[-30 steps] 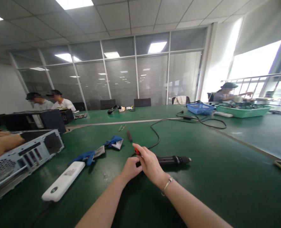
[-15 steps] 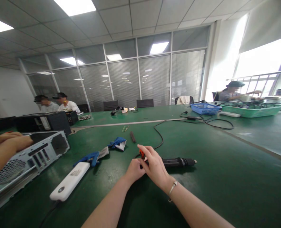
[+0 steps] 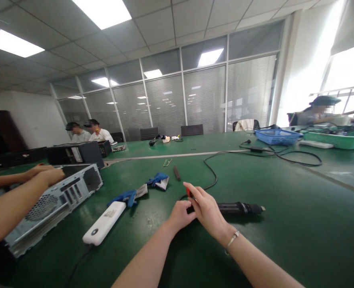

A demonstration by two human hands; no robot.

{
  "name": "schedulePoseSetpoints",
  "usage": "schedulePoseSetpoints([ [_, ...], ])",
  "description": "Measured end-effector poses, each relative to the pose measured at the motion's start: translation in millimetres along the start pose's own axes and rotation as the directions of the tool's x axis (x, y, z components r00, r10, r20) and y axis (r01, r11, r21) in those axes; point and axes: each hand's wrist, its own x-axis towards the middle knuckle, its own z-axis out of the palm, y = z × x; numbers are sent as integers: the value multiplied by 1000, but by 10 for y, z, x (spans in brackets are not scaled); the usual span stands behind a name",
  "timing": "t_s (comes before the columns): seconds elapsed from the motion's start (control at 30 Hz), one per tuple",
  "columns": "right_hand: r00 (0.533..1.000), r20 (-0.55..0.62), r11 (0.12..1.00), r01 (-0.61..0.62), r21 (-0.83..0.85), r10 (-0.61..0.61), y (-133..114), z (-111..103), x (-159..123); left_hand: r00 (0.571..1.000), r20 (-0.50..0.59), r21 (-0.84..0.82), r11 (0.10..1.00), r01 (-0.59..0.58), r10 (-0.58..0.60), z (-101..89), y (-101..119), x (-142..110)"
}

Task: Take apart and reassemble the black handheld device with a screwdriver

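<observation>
A black electric screwdriver (image 3: 239,208) lies on the green table, its bit pointing right. My left hand (image 3: 180,216) is closed at its rear end, where the cord comes out; the fingertips are partly hidden. Over the same end bends my right hand (image 3: 208,212), fingers together, pinching at a small orange-red piece (image 3: 189,193). Whether that piece belongs to the screwdriver I cannot tell. Beyond my hands lies a dark reddish-brown bar (image 3: 177,173). Blue-and-grey gloves (image 3: 127,197) rest to the left, beside a white power strip (image 3: 104,224).
At left, another person's arms (image 3: 24,188) reach into an open metal computer case (image 3: 72,196). A black computer case (image 3: 75,154) stands behind it. Green memory sticks (image 3: 166,163) lie farther back. A black cord (image 3: 214,176) runs toward a blue basket (image 3: 277,137) and green basket (image 3: 339,141).
My view has turned left, so everything sits farther right in the picture. Both hands stay together at the screwdriver's rear end, with little change in their grip.
</observation>
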Motion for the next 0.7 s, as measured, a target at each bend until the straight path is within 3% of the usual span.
schedulePoseSetpoints([
  [0.23, 999, -49, 997, 18, -79, -22, 9, -4, -3, 1000, 3, 4, 1000, 0, 0, 24, -36, -8],
  [0.4, 999, -7, 999, 35, 30, -35, -26, -25, 8, 1000, 0, 4, 1000, 5, -5, 18, -32, -11],
  [0.57, 997, -67, 996, 24, -82, -29, 0, -20, 10, 1000, 1, -6, 1000, 2, -2, 17, -27, -8],
  [0.7, 1000, -12, 999, 25, 30, -25, 4, -36, 17, 1000, 7, -3, 1000, 10, -10, 11, -20, -10],
])
